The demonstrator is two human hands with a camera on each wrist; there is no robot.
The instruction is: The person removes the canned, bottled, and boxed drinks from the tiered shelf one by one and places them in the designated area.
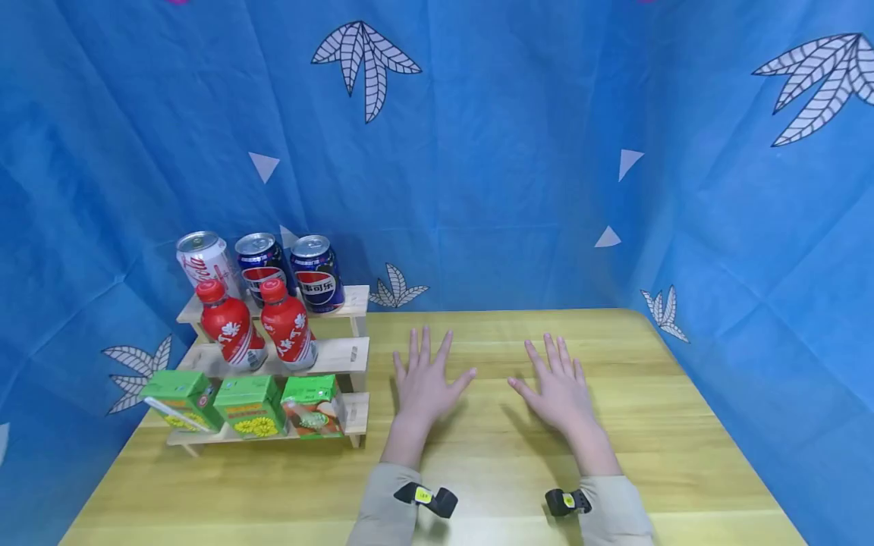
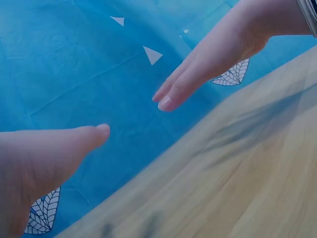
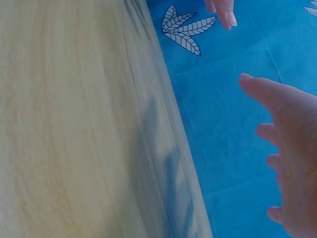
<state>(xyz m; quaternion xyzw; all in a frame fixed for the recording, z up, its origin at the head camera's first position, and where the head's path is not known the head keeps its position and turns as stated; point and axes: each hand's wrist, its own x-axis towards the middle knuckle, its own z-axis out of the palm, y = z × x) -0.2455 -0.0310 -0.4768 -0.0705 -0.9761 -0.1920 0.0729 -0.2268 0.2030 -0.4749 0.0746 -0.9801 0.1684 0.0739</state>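
Note:
Palm down over the wooden table (image 1: 492, 440), my left hand (image 1: 425, 388) has its fingers spread and holds nothing. My right hand (image 1: 561, 394) mirrors it a short way to the right, fingers also spread, nothing in its grasp. Both cast shadows on the wood, and the wrist views show the hands raised above the tabletop. Left of the left hand stands a three-step wooden rack (image 1: 355, 356). Its lowest step carries green drink cartons (image 1: 249, 406), the nearest being the right-hand carton (image 1: 312, 407). Two red bottles (image 1: 290, 326) stand on the middle step.
On the rack's top step are a white can (image 1: 208, 262) and two dark blue cola cans (image 1: 317, 277). Blue cloth (image 1: 505, 152) with white leaf prints hangs behind the table and along both sides. Each sleeved wrist wears a black strap (image 1: 426, 498).

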